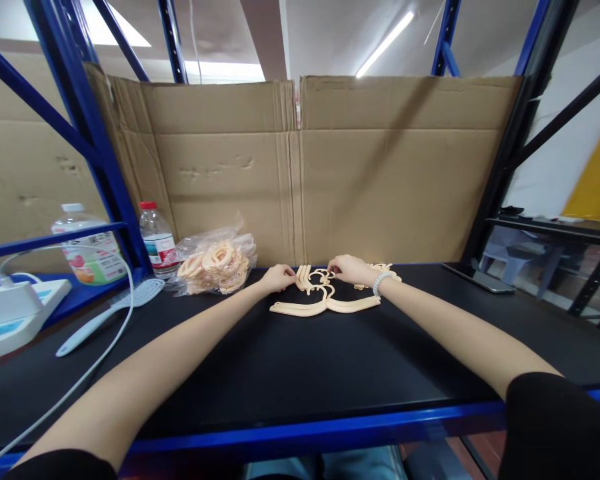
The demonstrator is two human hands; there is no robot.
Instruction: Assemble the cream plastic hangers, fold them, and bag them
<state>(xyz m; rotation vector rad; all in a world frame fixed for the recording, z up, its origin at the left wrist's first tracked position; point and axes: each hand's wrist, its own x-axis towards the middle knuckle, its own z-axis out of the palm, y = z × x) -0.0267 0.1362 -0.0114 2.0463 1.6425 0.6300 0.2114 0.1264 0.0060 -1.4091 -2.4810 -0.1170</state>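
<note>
A cream plastic hanger-shaped piece (325, 305) lies flat on the black shelf top (300, 360), with more cream pieces stacked behind it near the cardboard. My left hand (279, 277) rests at the left end of that stack, fingers curled onto the pieces. My right hand (349, 269), with a pale bead bracelet on the wrist, pinches the cream pieces near the middle. A few more cream parts (384, 268) lie behind my right wrist.
A clear bag of cream rings (215, 261) sits to the left, beside a water bottle (158, 240), a larger bottle (87, 250), a pale blue brush (107, 312), a white cable and a white box (15, 310). A cardboard wall (305, 167) closes the back. A phone (475, 277) lies at the right.
</note>
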